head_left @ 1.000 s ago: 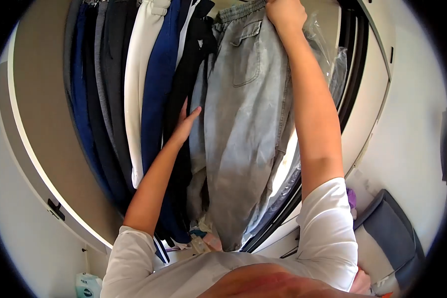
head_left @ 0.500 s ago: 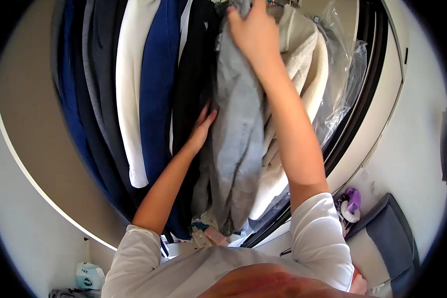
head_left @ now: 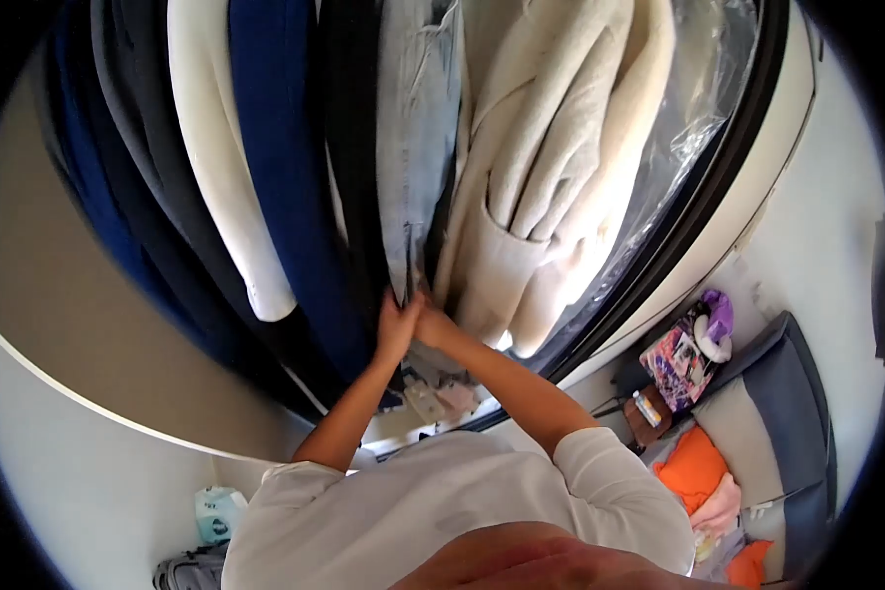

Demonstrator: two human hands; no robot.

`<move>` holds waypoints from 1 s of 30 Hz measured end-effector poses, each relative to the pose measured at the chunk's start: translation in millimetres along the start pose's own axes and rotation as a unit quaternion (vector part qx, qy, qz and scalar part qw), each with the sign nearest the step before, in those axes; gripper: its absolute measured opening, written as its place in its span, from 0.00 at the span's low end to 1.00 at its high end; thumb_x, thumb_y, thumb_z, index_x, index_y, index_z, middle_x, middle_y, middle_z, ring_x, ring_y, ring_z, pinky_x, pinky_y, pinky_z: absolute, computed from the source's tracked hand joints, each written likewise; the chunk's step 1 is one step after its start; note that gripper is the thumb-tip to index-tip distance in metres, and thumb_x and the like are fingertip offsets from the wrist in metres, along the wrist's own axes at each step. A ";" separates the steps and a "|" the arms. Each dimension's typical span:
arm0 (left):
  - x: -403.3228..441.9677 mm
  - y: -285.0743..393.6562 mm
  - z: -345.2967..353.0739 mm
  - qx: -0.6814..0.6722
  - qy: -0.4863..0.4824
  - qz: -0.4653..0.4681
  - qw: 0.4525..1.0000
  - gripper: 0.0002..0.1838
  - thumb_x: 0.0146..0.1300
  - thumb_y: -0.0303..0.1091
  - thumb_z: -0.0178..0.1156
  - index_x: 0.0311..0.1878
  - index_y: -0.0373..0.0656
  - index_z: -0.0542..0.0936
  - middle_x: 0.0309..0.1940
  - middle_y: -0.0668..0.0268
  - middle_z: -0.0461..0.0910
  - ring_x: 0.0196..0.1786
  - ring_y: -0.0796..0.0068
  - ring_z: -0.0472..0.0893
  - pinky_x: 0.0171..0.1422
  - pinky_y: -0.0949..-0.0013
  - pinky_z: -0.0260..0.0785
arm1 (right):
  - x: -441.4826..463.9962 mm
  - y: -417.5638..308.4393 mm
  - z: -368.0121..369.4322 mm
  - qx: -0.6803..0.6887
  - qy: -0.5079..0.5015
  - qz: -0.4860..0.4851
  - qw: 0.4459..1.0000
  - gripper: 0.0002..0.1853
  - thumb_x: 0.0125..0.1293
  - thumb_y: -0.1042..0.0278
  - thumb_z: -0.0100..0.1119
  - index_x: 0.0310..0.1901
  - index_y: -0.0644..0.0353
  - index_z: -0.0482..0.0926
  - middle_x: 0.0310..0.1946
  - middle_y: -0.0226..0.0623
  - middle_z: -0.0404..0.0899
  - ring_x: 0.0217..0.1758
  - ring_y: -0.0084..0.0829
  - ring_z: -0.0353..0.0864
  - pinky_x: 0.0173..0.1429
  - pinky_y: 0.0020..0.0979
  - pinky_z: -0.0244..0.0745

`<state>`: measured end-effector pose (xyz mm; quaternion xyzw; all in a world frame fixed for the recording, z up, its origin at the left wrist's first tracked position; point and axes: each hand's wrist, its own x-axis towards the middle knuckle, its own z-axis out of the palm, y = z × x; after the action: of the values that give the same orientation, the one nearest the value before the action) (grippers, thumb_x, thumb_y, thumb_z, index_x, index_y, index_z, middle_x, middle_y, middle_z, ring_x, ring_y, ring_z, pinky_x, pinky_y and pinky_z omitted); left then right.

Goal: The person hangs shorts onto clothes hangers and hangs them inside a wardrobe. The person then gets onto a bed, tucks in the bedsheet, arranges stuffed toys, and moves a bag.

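A faded grey denim garment point(head_left: 419, 138) hangs among other clothes in the wardrobe. My left hand point(head_left: 396, 326) is closed on its lower end. Right beside it, my right hand point(head_left: 433, 323) is also closed on the lower end, and the two hands touch. Their fingertips are partly hidden in the cloth. Just left of the garment hang black clothing point(head_left: 352, 147) and a dark blue garment point(head_left: 283, 167). A thick cream coat point(head_left: 570, 128) with a large pocket hangs to its right.
A white garment point(head_left: 216, 157) and dark clothes hang further left. Clear plastic covering point(head_left: 693, 118) hangs by the wardrobe's right edge. Small items point(head_left: 438, 393) lie below the clothes. Behind on the right are an orange cushion point(head_left: 693, 467) and a grey padded headboard point(head_left: 772, 423).
My right hand has come down from the top of the grey denim garment to its lower end. My left hand has moved down to meet it. The view has tilted lower.
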<state>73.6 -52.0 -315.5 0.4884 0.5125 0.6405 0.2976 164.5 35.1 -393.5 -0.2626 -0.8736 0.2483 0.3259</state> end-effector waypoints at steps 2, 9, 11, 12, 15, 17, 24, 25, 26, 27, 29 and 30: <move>-32.3 -52.7 0.5 0.150 0.011 0.010 0.989 0.26 0.69 0.45 0.60 0.63 0.36 0.74 0.49 0.54 0.84 0.51 0.64 0.83 0.57 0.66 0.73 | -37.7 32.5 29.9 0.024 -0.168 0.069 0.983 0.38 0.68 0.59 0.57 0.75 0.63 0.54 0.67 0.63 0.66 0.68 0.58 0.70 0.70 0.45 0.67; -168.1 -218.1 -31.1 0.211 -0.226 -0.222 0.925 0.31 0.62 0.54 0.62 0.60 0.38 0.79 0.51 0.48 0.84 0.52 0.52 0.84 0.60 0.56 0.74 | -219.6 91.5 117.6 -0.110 -0.349 0.020 0.931 0.56 0.64 0.47 0.62 0.78 0.62 0.34 0.63 0.71 0.70 0.63 0.55 0.77 0.66 0.45 0.72; -228.0 -229.7 -33.4 0.319 -0.224 -0.336 0.858 0.39 0.60 0.64 0.57 0.62 0.38 0.78 0.54 0.42 0.81 0.56 0.49 0.83 0.62 0.54 0.73 | -224.8 41.4 103.9 0.015 -0.512 0.186 0.838 0.45 0.66 0.51 0.62 0.76 0.63 0.52 0.63 0.63 0.73 0.67 0.47 0.75 0.68 0.40 0.69; -247.8 -230.2 -38.4 0.316 -0.293 -0.357 0.829 0.35 0.65 0.61 0.52 0.59 0.38 0.80 0.56 0.41 0.80 0.56 0.48 0.82 0.63 0.54 0.72 | -237.7 46.5 115.1 0.044 -0.569 0.184 0.800 0.39 0.67 0.54 0.62 0.75 0.61 0.59 0.63 0.59 0.74 0.66 0.43 0.76 0.68 0.39 0.69; -295.4 -153.5 -68.0 0.251 -0.296 -0.366 0.846 0.23 0.68 0.51 0.55 0.57 0.48 0.82 0.52 0.49 0.84 0.54 0.51 0.82 0.60 0.54 0.73 | -255.3 19.9 113.2 0.140 -0.591 0.264 0.749 0.26 0.73 0.63 0.58 0.70 0.55 0.69 0.55 0.40 0.82 0.51 0.32 0.82 0.54 0.30 0.75; -342.8 -160.9 -82.8 0.270 -0.210 -0.402 0.849 0.15 0.68 0.47 0.55 0.49 0.52 0.84 0.47 0.56 0.85 0.48 0.52 0.84 0.53 0.54 0.74 | -261.6 27.9 123.7 0.246 -0.613 0.338 0.670 0.24 0.75 0.59 0.55 0.69 0.56 0.71 0.55 0.37 0.83 0.49 0.27 0.83 0.53 0.28 0.76; -465.6 -73.5 -77.4 0.148 0.289 -0.418 0.848 0.14 0.70 0.42 0.51 0.46 0.46 0.83 0.42 0.59 0.86 0.47 0.58 0.85 0.51 0.55 0.75 | -227.2 -37.3 123.3 0.248 -0.662 0.301 0.640 0.21 0.76 0.58 0.52 0.65 0.57 0.74 0.51 0.40 0.85 0.44 0.25 0.86 0.47 0.24 0.79; -475.6 -42.6 -71.8 0.079 0.350 -0.428 0.829 0.13 0.70 0.39 0.53 0.48 0.46 0.83 0.43 0.64 0.86 0.47 0.68 0.85 0.51 0.63 0.76 | -229.6 -41.0 131.9 0.255 -0.679 0.295 0.622 0.21 0.76 0.58 0.52 0.65 0.57 0.74 0.51 0.40 0.85 0.43 0.25 0.86 0.47 0.24 0.79; -491.3 -30.2 -63.1 0.074 0.366 -0.434 0.820 0.13 0.70 0.39 0.53 0.48 0.46 0.83 0.43 0.64 0.86 0.47 0.68 0.85 0.51 0.63 0.76 | -232.6 -46.4 143.8 0.262 -0.696 0.287 0.604 0.21 0.76 0.58 0.53 0.64 0.57 0.74 0.51 0.40 0.85 0.43 0.24 0.86 0.47 0.23 0.79; -507.4 -19.9 -55.5 0.040 0.401 -0.419 0.814 0.13 0.72 0.37 0.52 0.50 0.44 0.82 0.42 0.66 0.85 0.45 0.73 0.84 0.50 0.67 0.75 | -238.1 -59.0 154.7 0.257 -0.708 0.263 0.602 0.20 0.75 0.59 0.53 0.64 0.57 0.75 0.49 0.39 0.86 0.42 0.24 0.85 0.46 0.22 0.79; -536.9 0.5 -48.3 -0.028 0.466 -0.380 0.798 0.12 0.74 0.33 0.52 0.52 0.40 0.81 0.42 0.67 0.84 0.45 0.77 0.83 0.52 0.72 0.74 | -247.5 -107.3 173.6 0.244 -0.727 0.245 0.593 0.19 0.75 0.60 0.52 0.62 0.57 0.76 0.49 0.38 0.86 0.42 0.23 0.85 0.47 0.22 0.77; -549.8 14.1 -47.0 -0.027 0.482 -0.374 0.792 0.12 0.74 0.33 0.52 0.52 0.40 0.81 0.42 0.67 0.84 0.45 0.77 0.83 0.52 0.72 0.74 | -254.6 -134.7 183.1 0.236 -0.735 0.236 0.591 0.18 0.75 0.60 0.52 0.61 0.57 0.76 0.48 0.37 0.86 0.42 0.23 0.84 0.48 0.23 0.76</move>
<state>221.6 -558.2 -478.3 -0.1218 0.7143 0.6456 0.2410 161.7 -270.5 -545.4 -0.1018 -0.6350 0.6227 -0.4457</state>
